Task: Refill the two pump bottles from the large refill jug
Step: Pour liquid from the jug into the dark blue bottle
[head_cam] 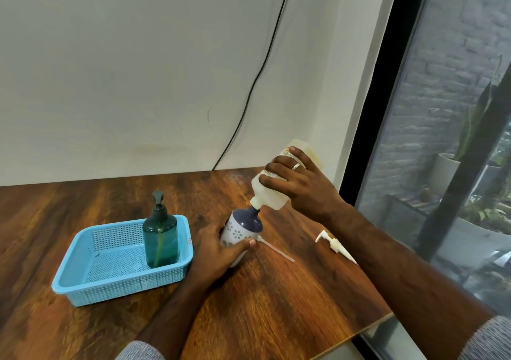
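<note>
Right hand [301,182] grips the tilted refill jug [279,182] mid-body, spout in the white floral bottle [240,232] near the table's [276,290] right edge, left hand [218,251] clasping its smooth, likely slippery, tippy body low.

Two pump bottles were on the wooden table [276,290]: one teal bottle [159,240] standing with its pump on inside the single blue basket [83,282], and one white floral bottle [240,232] with a navy top just right of that basket. There was one refill jug [279,182] tipped above the floral bottle. One loose white pump [333,245] lay further right of the basket, and two hands were counted, the left hand [218,251] and the right hand [301,182].
</note>
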The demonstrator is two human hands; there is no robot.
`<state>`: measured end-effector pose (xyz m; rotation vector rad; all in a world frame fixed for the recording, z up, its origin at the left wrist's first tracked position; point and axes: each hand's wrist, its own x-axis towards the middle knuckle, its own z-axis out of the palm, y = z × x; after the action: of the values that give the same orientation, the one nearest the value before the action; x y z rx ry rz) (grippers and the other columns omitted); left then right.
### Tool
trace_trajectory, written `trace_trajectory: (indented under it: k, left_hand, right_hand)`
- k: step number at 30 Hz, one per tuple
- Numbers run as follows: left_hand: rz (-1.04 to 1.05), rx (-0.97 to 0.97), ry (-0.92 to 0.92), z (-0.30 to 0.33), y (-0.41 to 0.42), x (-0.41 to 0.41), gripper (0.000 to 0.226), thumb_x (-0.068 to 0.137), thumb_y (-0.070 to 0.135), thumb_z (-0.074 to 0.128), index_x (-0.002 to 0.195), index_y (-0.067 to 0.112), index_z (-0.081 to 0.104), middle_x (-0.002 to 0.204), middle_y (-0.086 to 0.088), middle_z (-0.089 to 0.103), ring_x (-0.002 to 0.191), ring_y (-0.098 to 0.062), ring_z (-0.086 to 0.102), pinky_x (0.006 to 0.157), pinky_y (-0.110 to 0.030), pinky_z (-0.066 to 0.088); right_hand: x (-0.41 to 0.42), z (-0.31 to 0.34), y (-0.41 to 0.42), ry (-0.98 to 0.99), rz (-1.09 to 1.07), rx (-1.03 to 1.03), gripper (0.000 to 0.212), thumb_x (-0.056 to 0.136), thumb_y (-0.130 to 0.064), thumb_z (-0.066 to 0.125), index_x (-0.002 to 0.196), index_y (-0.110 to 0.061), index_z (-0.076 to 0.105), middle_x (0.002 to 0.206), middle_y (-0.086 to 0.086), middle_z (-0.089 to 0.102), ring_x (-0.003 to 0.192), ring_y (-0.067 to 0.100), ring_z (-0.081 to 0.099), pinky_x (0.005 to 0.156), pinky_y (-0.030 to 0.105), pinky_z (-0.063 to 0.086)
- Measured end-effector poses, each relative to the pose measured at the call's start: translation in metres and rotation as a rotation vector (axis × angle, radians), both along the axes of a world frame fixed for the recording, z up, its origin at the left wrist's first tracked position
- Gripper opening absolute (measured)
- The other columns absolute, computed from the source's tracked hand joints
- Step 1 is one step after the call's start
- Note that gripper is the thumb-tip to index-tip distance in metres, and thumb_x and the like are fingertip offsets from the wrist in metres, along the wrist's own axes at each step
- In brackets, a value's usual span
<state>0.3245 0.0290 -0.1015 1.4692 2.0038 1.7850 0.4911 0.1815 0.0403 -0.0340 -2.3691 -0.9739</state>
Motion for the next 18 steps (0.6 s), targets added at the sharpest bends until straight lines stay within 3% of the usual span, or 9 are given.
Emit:
trace_trajectory:
  k: [6, 10, 15, 18]
  left_hand:
    - [-0.025, -0.002, -0.024, 0.000, -0.002, 0.000, 0.075, 0.060, 0.068, 0.079, 0.121, 0.027, 0.063, 0.110, 0.015, 0.068, 0.100, 0.000, 0.063, 0.084, -0.034, 0.058]
    - [-0.016, -0.002, -0.009, 0.001, -0.003, 0.001, 0.072, 0.062, 0.066, 0.080, 0.121, 0.029, 0.063, 0.109, 0.018, 0.068, 0.099, 0.003, 0.062, 0.082, -0.030, 0.057]
    - [-0.010, -0.014, -0.016, 0.000, -0.003, 0.001, 0.067, 0.062, 0.065, 0.079, 0.119, 0.032, 0.062, 0.106, 0.018, 0.068, 0.097, 0.005, 0.062, 0.080, -0.027, 0.058]
    - [-0.009, -0.009, -0.029, -0.001, -0.002, 0.000, 0.067, 0.064, 0.063, 0.081, 0.119, 0.030, 0.063, 0.108, 0.017, 0.069, 0.098, 0.004, 0.063, 0.081, -0.031, 0.058]
  right_hand:
    - [-0.002, 0.000, 0.001, -0.014, -0.007, 0.003, 0.065, 0.070, -0.008, 0.085, 0.128, -0.024, 0.059, 0.129, 0.009, 0.061, 0.122, 0.032, 0.052, 0.119, 0.053, 0.019]
    - [0.000, -0.005, 0.002, 0.021, -0.006, -0.044, 0.074, 0.064, -0.002, 0.084, 0.128, -0.024, 0.055, 0.128, 0.008, 0.062, 0.120, 0.031, 0.053, 0.118, 0.053, 0.020]
    - [0.001, -0.021, 0.008, 0.067, -0.093, -0.263, 0.086, 0.053, -0.003, 0.090, 0.128, -0.024, 0.053, 0.128, 0.005, 0.063, 0.120, 0.031, 0.056, 0.117, 0.056, 0.025]
    - [0.002, -0.030, 0.010, 0.103, -0.131, -0.438, 0.081, 0.058, -0.012, 0.091, 0.129, -0.024, 0.055, 0.129, 0.004, 0.063, 0.122, 0.031, 0.057, 0.118, 0.056, 0.022]
